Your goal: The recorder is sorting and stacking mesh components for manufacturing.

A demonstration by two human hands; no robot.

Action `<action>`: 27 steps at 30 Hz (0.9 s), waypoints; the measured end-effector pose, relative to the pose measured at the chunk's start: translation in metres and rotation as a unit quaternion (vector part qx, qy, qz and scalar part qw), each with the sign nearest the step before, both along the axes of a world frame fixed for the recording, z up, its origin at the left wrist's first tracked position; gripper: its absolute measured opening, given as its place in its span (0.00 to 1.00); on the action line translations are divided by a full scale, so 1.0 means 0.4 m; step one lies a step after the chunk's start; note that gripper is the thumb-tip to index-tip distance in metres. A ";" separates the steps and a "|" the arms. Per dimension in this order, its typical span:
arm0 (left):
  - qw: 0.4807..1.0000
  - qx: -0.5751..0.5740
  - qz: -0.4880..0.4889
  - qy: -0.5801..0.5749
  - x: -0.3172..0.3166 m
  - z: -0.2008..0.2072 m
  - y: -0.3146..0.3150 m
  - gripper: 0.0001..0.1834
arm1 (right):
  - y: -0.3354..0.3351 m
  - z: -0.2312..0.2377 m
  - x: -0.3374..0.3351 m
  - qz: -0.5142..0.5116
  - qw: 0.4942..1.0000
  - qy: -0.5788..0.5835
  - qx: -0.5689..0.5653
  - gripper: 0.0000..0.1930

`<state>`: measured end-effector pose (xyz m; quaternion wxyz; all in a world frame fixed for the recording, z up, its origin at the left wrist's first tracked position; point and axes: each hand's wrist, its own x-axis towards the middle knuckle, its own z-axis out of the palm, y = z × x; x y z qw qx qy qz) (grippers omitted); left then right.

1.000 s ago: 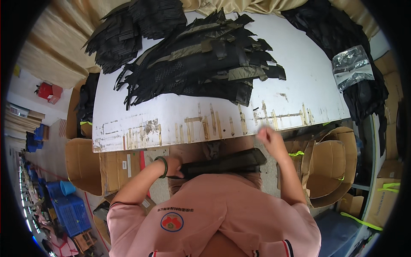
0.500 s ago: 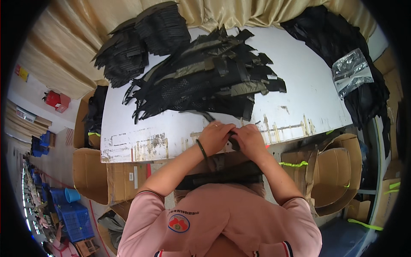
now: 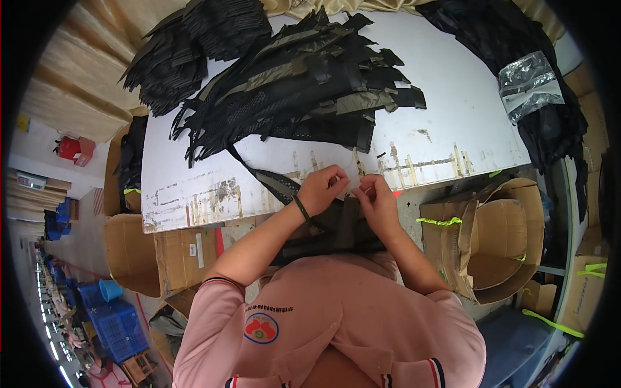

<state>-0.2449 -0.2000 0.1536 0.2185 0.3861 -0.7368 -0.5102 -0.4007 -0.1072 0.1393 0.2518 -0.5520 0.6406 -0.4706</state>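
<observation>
One left hand point(image 3: 319, 191) and one right hand point(image 3: 380, 204) were counted, two in total. Also noted: one dark wristband point(image 3: 301, 209), one trailing mesh strip point(image 3: 277, 185), one white table point(image 3: 453, 116), one clear plastic bag point(image 3: 529, 85), one blue bucket point(image 3: 110, 290). Stacks numbered two: left stack point(image 3: 165, 71), right stack point(image 3: 228, 29). One heap of dark strips point(image 3: 301, 94) was too overlapped for a piece count. Cardboard boxes point(image 3: 178, 255) came to at least three.

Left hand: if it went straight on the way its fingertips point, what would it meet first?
Probably the right hand, whose fingertips face those of the left hand across a small gap; whether both sit at one height is unclear here.
</observation>
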 end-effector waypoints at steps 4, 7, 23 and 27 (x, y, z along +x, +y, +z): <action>0.997 -0.040 0.072 0.010 -0.010 0.004 0.003 0.07 | 0.027 0.092 0.033 0.016 0.998 -0.047 0.041 0.20; 0.989 -0.064 0.130 0.034 -0.020 -0.006 0.002 0.07 | 0.044 0.130 0.052 0.009 0.997 -0.052 0.047 0.23; 0.994 0.105 -0.038 0.006 0.024 0.030 0.007 0.07 | 0.008 0.057 0.020 0.023 0.964 0.251 -0.085 0.16; 0.992 0.104 -0.057 0.036 0.029 0.042 0.015 0.09 | -0.007 0.045 0.001 0.045 0.969 0.219 -0.109 0.12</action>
